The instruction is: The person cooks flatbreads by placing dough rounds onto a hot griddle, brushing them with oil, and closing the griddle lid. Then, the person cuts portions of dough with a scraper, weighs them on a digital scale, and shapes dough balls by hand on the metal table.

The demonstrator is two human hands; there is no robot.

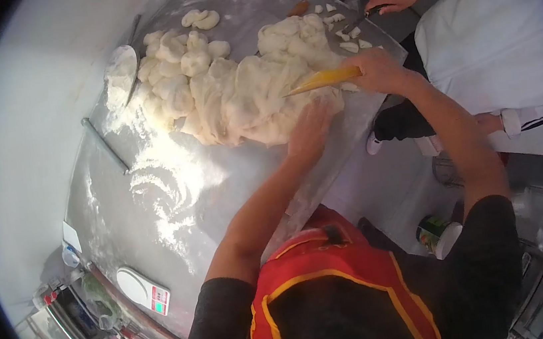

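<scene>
A big mass of pale dough lies on the metal table, with several rounded lumps bunched at its left side. My left hand rests on the near edge of the dough; its fingertips are hard to make out against it. My right hand is closed around the end of a yellow scraper, whose blade lies over the right part of the dough.
Loose flour, a rod and a flour scoop are on the left. A scale stands at the lower left. At the right, a co-worker in white holds a knife near small white pieces.
</scene>
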